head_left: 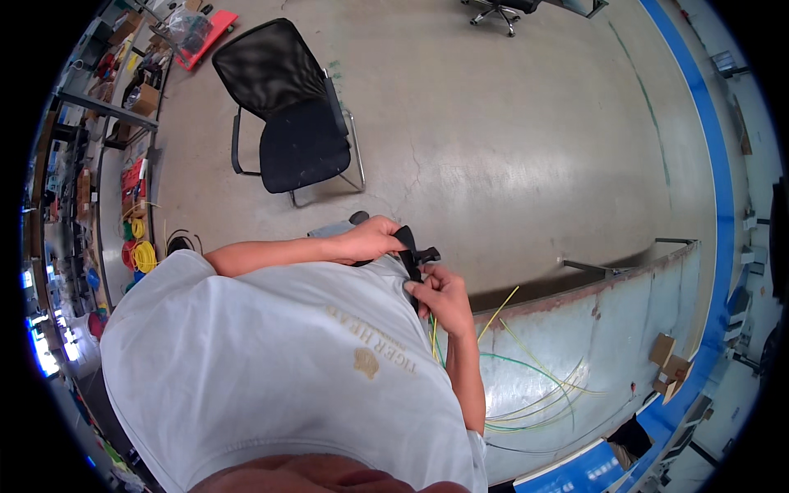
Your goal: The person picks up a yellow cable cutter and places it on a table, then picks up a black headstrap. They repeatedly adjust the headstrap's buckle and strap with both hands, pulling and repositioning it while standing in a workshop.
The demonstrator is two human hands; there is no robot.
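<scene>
A black strap (408,250) runs between my two hands in front of my waist, below the white shirt (271,353). My left hand (371,239) is closed on the strap's upper end, fingers pinched together. Lower down and to the right, my right hand (442,297) pinches the same strap between thumb and fingers. A small black plastic piece (427,255) sticks out beside the strap, between the hands; whether it is joined to the strap I cannot tell. Part of the strap is covered by my fingers.
A metal-topped table (608,329) stands at the right, with yellow and green wires (534,384) and a cardboard box (674,370) on it. Ahead is a black chair (300,148). Crowded shelves (107,123) line the left, near yellow wire coils (143,255). A red cart (207,39) is farther off.
</scene>
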